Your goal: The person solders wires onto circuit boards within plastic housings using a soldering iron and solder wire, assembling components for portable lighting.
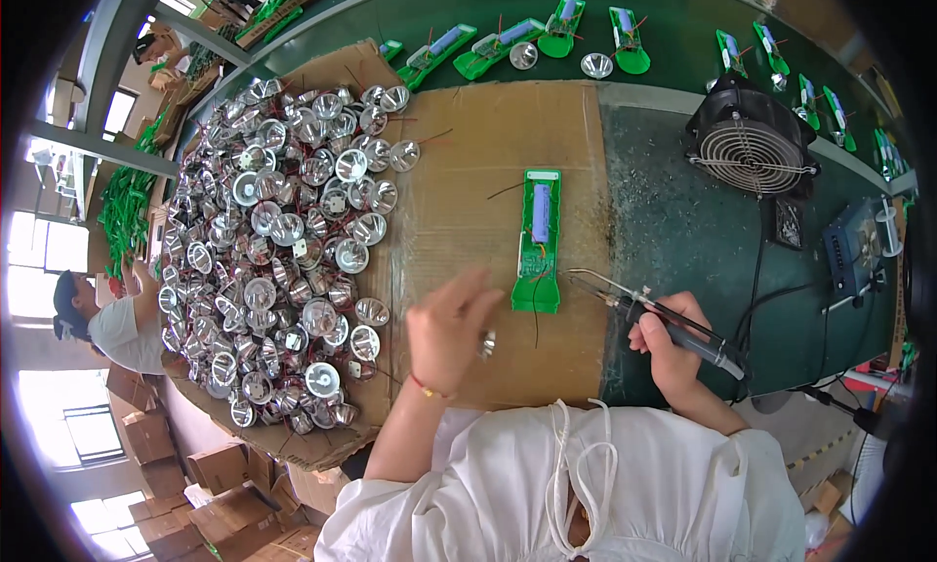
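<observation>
A: Head view first: what are the hands doing?

B: The right hand point(673, 352) is wrapped firmly round the dark handle of a soldering iron point(664, 318), forearm coming up from the lower edge, wrist bent inward. The iron's metal tip points left and ends just beside the lower end of the green torch body point(538, 245), near its red wires.

A: And the other?

B: The left hand point(451, 333) hangs over the cardboard sheet point(468, 171), to the left of the green torch body and near its lower end. The fingers are loosely curled, and a small silver reflector cup point(486, 344) shows at its right edge, pinched in the fingers (most of it is hidden by the hand).

A: Where does the green piece lie?

B: Flat on the cardboard, lengthwise away from the person, a blue cell in its open tray. Further left of it lies a heap of silver reflectors point(283, 259); well to its right stands a black fan point(752, 147).
</observation>
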Available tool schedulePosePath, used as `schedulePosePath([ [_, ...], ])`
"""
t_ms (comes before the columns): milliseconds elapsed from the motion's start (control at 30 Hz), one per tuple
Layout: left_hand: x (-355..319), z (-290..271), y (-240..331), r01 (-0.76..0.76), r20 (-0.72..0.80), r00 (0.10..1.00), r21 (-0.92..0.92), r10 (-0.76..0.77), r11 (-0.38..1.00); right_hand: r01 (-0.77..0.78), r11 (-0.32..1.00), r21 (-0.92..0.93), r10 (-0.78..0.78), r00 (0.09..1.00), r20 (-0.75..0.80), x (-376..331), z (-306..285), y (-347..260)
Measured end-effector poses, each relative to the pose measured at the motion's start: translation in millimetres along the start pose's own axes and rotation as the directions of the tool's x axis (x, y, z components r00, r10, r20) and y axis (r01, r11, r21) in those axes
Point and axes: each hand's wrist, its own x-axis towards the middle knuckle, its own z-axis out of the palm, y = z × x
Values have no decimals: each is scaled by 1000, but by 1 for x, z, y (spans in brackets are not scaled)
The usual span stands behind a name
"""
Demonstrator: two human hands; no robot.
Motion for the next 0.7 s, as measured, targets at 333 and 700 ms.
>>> schedulePosePath([
  [333, 2, 26, 5, -21, 68, 997, -69, 26, 997, 166, 976, -141, -150, 982, 118, 1, 2, 10],
  [700, 10, 38, 0, 21, 145, 989, -54, -13, 998, 123, 977, -174, -95, 982, 161, 7, 14, 11],
])
